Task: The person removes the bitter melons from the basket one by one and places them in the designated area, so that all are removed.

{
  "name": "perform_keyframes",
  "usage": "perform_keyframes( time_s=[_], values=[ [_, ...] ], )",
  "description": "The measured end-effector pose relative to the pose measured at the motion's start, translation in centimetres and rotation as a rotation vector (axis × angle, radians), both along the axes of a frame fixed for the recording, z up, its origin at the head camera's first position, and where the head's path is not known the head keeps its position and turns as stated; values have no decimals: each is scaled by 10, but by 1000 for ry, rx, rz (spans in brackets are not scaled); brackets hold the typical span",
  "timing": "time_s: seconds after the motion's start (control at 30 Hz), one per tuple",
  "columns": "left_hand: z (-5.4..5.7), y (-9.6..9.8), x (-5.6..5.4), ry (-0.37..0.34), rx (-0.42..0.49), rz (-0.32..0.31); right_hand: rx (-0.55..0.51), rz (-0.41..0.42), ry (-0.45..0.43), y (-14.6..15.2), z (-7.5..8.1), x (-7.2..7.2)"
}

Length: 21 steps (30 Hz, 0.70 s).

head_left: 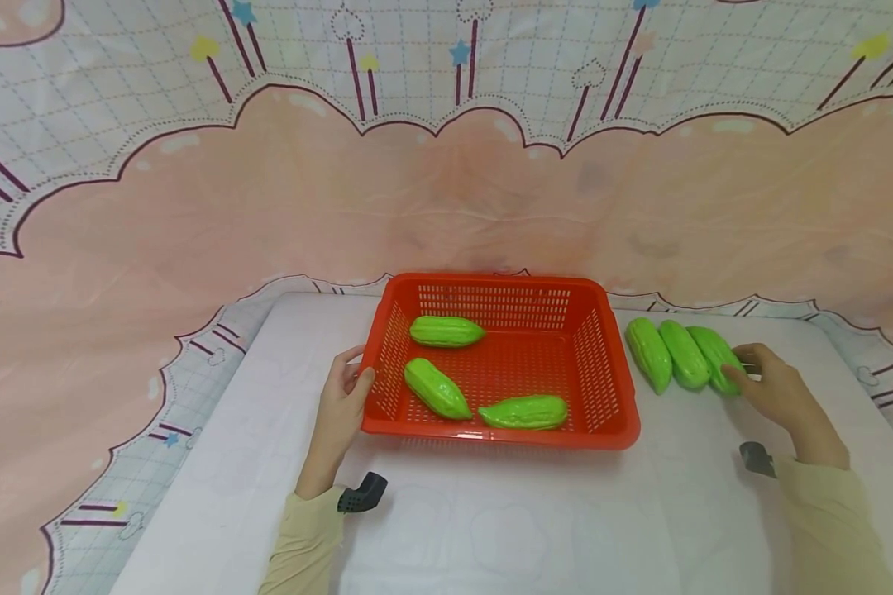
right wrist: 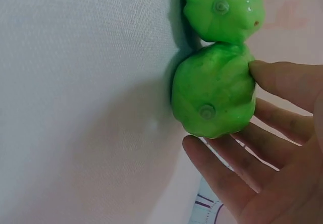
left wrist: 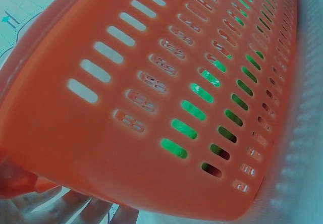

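Note:
A red plastic basket [head_left: 502, 440] stands in the middle of the white table, with three green ridged bitter melons inside: one at the back left [head_left: 446, 331], one at the front left [head_left: 437, 388] and one at the front right [head_left: 524, 411]. My left hand [head_left: 342, 397] grips the basket's left rim, thumb over the edge. Three more bitter melons lie side by side to the right of the basket. Around the rightmost bitter melon [right wrist: 214, 90] my right hand [right wrist: 272, 153] has its thumb on top and its fingers along the outer side. That melon touches its neighbour [right wrist: 222, 12].
The leftmost loose bitter melon [head_left: 649, 355] lies close to the basket's right wall, and the middle one [head_left: 685, 355] is beside it. Behind the table hangs a patterned cloth [head_left: 446, 198]. A dark wrist camera [head_left: 363, 493] sits on the left wrist.

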State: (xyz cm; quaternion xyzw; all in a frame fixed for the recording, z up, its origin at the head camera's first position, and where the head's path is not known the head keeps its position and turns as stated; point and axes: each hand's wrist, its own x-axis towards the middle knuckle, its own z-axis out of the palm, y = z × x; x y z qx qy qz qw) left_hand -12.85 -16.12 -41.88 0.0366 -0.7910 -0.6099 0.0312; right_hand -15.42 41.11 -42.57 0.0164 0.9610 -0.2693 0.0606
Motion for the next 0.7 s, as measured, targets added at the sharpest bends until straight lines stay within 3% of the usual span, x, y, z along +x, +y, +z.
perform_keyframes(
  time_s=[0.23,0.7],
  values=[
    [0,1,-1,-3,-6,-1,-3,-4,-5,0,3,0],
    [4,1,0,-20,-24,11,27,31,118,-4,7,3]
  ],
)
